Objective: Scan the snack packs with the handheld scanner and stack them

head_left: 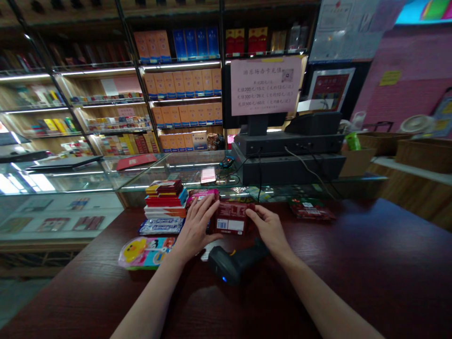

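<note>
A dark red packet (231, 219) with a white barcode label faces me above the counter. My right hand (271, 230) pinches its right edge, the thumb on the front. At its left end is my left hand (198, 225), closed around that end with the fingers at the top corner and the thumb at the bottom. Behind the left fingers lies a pink packet (212, 193), partly hidden. Just below the hands a black handheld barcode scanner (229, 266) rests on its side, a blue light glowing on it.
Left of my hands are stacked small boxes (165, 200), blue-and-white packets (160, 226) and a colourful duck-pattern pack (146, 252). Another dark packet (310, 209) lies to the right on the wooden counter (353, 273). A till (289, 157) with a paper sign (265, 87) stands behind.
</note>
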Action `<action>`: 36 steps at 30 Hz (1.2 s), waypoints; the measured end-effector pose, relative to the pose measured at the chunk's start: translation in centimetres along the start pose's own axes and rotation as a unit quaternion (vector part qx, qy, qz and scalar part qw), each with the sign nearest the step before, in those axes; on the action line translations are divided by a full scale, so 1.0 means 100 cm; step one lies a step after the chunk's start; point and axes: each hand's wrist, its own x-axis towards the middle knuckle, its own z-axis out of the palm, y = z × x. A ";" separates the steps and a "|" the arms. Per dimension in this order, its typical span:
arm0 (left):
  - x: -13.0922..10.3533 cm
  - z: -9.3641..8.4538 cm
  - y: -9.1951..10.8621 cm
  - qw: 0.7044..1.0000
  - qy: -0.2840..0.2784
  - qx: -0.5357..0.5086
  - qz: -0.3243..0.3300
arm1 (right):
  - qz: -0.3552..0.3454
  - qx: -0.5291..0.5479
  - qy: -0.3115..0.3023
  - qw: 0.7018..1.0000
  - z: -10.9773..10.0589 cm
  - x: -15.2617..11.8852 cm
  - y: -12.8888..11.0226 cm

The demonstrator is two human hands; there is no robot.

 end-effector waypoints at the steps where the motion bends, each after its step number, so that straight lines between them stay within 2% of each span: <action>1: 0.000 -0.001 0.000 1.000 -0.005 -0.001 0.006 | -0.001 -0.005 -0.002 1.000 0.000 0.000 0.001; 11: 0.000 -0.008 0.004 0.999 -0.037 -0.021 0.008 | 0.008 -0.013 -0.013 1.000 0.005 -0.002 0.002; 15: -0.002 -0.007 0.003 1.000 -0.011 -0.025 0.012 | 0.009 0.012 -0.023 1.000 0.008 -0.002 0.002; 20: -0.004 -0.006 -0.002 0.999 0.049 -0.009 0.019 | 0.007 0.024 -0.048 0.999 0.005 -0.001 0.005; 24: -0.008 -0.009 -0.012 0.997 0.071 0.013 0.010 | 0.005 -0.014 -0.094 0.995 -0.002 0.000 0.008; 28: -0.015 -0.013 -0.024 0.996 0.078 0.029 -0.013 | -0.011 -0.095 -0.149 0.984 -0.014 -0.001 0.005; 32: -0.020 -0.017 -0.033 0.994 0.094 0.042 -0.030 | 0.014 -0.148 -0.246 0.958 -0.027 -0.004 -0.002; 36: -0.021 -0.020 -0.038 0.992 0.109 0.047 -0.039 | 0.016 -0.204 -0.341 0.918 -0.037 -0.011 -0.014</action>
